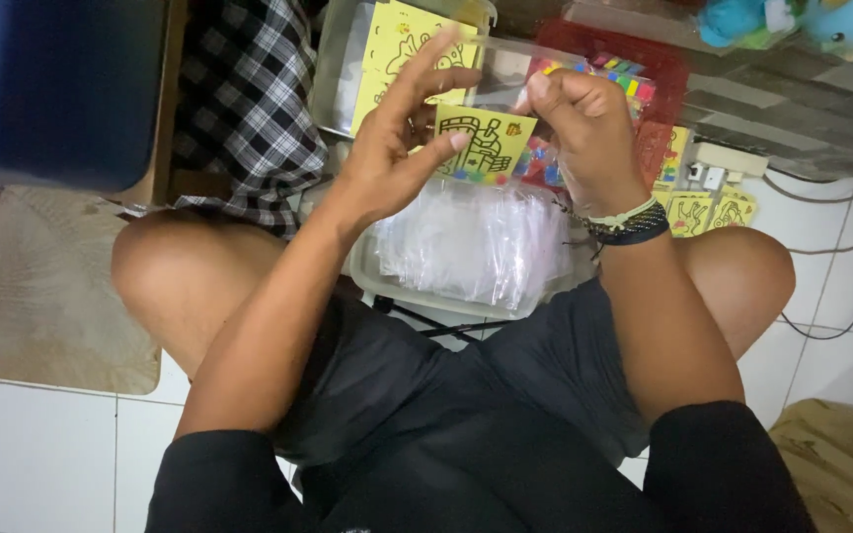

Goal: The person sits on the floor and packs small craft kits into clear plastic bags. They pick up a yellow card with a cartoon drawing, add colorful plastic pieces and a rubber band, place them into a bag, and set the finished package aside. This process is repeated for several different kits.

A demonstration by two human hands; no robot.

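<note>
Head view: left hand (392, 148) and right hand (584, 128) pinch a yellow card (481, 143) between fingertips; clear bags (476, 242) lie below the grip.

White tiled floor (41, 454) carries a clear plastic tub (387, 281), a patterned mat (41, 286) and loose yellow cards (708, 209)

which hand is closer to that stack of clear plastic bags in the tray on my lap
Left, though only slightly. The left hand is raised just above the clear bags' upper left edge; the right hand is above their upper right, a bit higher.
</note>
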